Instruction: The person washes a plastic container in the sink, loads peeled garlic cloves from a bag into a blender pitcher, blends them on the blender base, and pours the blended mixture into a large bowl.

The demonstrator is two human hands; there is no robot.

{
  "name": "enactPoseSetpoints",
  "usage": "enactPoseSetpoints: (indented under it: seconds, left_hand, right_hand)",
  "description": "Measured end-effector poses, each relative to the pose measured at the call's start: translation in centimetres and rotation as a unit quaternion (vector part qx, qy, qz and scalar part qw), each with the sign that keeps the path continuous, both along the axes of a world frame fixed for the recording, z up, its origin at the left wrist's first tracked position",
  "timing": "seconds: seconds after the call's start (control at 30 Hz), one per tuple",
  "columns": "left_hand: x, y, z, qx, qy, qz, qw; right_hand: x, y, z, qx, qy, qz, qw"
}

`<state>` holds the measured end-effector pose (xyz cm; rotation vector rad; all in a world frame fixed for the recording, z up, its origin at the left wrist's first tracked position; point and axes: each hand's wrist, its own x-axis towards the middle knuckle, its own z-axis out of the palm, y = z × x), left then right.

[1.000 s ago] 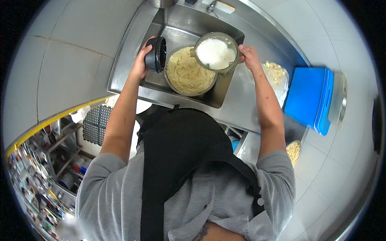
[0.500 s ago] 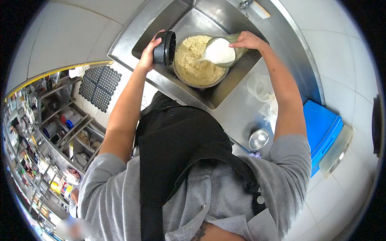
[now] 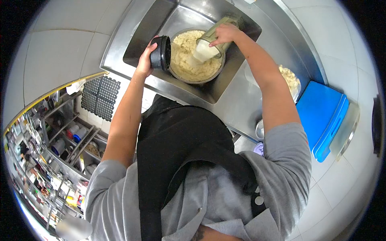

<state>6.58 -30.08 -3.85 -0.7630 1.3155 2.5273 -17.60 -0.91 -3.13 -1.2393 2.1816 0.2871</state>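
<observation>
My left hand [image 3: 147,56] grips a black round container [image 3: 161,53], tipped on its side at the left rim of a large metal bowl. The bowl [image 3: 196,81] stands in the steel sink and holds a pale yellow crumbly mass [image 3: 187,50]. Over the bowl's right side, my right hand [image 3: 225,33] is closed on a greenish see-through pitcher [image 3: 230,22], which is tilted with its mouth down to the left. White powder [image 3: 205,51] slides from the pitcher onto the yellow mass.
A steel counter [image 3: 237,94] runs right of the sink [image 3: 134,52]. On it are a bag of pale pieces [image 3: 290,80] and a small metal bowl [image 3: 260,130]. A blue lidded box [image 3: 321,116] is at the far right. Crowded shelves [image 3: 60,148] stand at the lower left.
The pitcher has gone from nearly level to steeply tilted, and its powder now falls into the bowl. My right hand has moved left over the bowl. My left hand still holds the black container.
</observation>
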Motion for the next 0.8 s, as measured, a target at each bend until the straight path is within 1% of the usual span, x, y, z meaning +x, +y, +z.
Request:
enactPoseSetpoints:
  seconds: [0.03,0.1,0.2,0.33,0.4,0.5,0.53,0.6,0.73,0.8]
  left_hand:
    - [0.0,0.0,-0.1,0.002,0.002,-0.004,1.000]
    - [-0.1,-0.2,-0.4,-0.007,-0.007,0.010,1.000]
    - [0.0,-0.8,-0.3,0.003,-0.013,-0.012,1.000]
    - [0.1,-1.9,-1.1,0.012,0.014,-0.030,0.999]
    - [0.2,-2.5,-1.7,0.005,0.015,-0.029,0.999]
    - [0.4,-3.2,-1.4,-0.001,0.001,-0.038,0.999]
    - [0.5,-3.4,-1.5,0.000,0.005,-0.041,0.999]
    - [0.6,-3.8,-1.9,0.010,0.013,-0.043,0.999]
    - [0.8,-4.4,-1.4,0.009,0.005,-0.049,0.999]
    - [0.8,-4.5,-1.2,0.010,-0.001,-0.045,0.999]
  right_hand:
    - [0.2,-0.3,0.0,0.002,0.002,-0.004,1.000]
    - [0.7,-0.9,0.2,0.042,0.012,-0.014,0.999]
    - [1.2,-1.0,-0.8,0.043,0.034,-0.012,0.998]
    - [2.5,-1.4,0.4,0.052,0.042,-0.005,0.998]
    - [3.2,-1.5,0.9,0.059,0.073,-0.015,0.995]
    - [4.0,-1.7,1.8,0.066,0.074,-0.024,0.995]
    - [4.1,-1.6,1.6,0.067,0.077,-0.026,0.994]
    - [4.5,-1.3,1.2,0.027,0.106,-0.032,0.994]
    - [5.0,-1.5,2.2,0.021,0.108,-0.051,0.993]
    - [5.5,-2.0,3.1,0.041,0.094,-0.037,0.994]
